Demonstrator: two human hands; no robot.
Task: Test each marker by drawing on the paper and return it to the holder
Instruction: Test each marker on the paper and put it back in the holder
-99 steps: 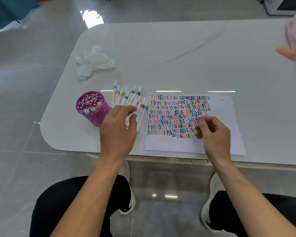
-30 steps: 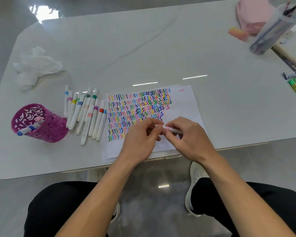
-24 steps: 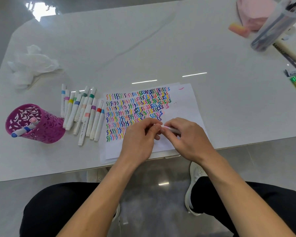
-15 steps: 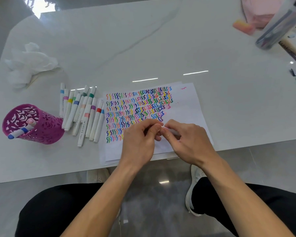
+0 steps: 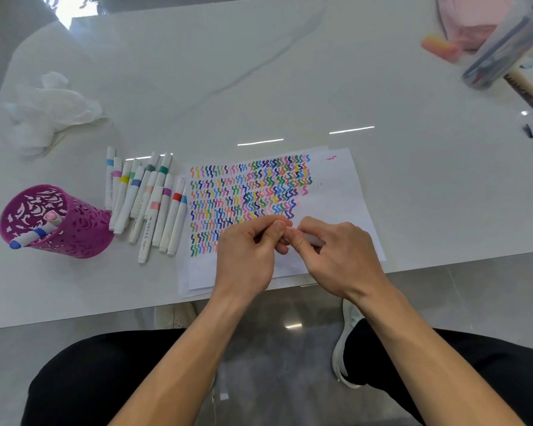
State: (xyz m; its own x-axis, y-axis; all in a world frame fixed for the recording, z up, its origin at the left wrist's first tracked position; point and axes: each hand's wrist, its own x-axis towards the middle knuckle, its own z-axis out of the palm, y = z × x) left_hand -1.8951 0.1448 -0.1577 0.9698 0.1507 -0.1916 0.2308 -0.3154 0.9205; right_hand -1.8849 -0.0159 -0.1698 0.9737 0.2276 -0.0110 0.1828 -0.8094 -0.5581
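Marker (image 5: 314,240): white barrel, pinched between left hand (image 5: 246,252) and right hand (image 5: 340,256) over the squiggle-filled paper (image 5: 336,192); cap end hidden.
Purple holder (image 5: 74,238): 2 markers inside.
Loose marker row (image 5: 148,204): lying between holder and paper, apparently awaiting test.
Progress: judged early.

Brightness: bright, even, diffuse light across the white surface (image 5: 290,87).
Glare: two thin white streaks just beyond the paper (image 5: 336,192); a blown-out patch on the floor (image 5: 59,9) at top left.
Shadows: faint and soft beside the holder (image 5: 83,229).
Focus: centre crisp; tissue (image 5: 50,109) and far-right clutter smeared.
Distortion: wide-angle bowing at the surface's edges.
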